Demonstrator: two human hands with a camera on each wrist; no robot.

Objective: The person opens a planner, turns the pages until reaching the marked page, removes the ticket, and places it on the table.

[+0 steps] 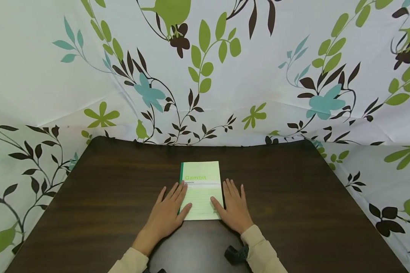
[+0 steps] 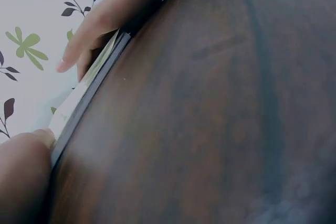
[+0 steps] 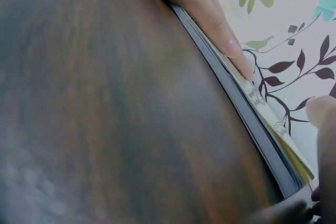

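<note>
A pale green notebook (image 1: 202, 204) with the word "Gambit" and a dark green spine lies flat, cover up, on the dark wooden table. My left hand (image 1: 169, 210) rests along its left side, fingers straight and fingertips at the spine, thumb over the lower left edge. On the opposite side is my right hand (image 1: 235, 208), fingers extended along the right edge and thumb lying on the cover. The wrist views show the notebook's near edge (image 3: 231, 90) low and side-on, its cover slightly lifted from the pages at one corner in the right wrist view.
The brown wood-grain table (image 1: 294, 189) spreads out around the notebook. White cloth (image 1: 276, 49) printed with leaves and birds hangs behind it and along both sides. A black strap device (image 1: 235, 254) sits by the right wrist.
</note>
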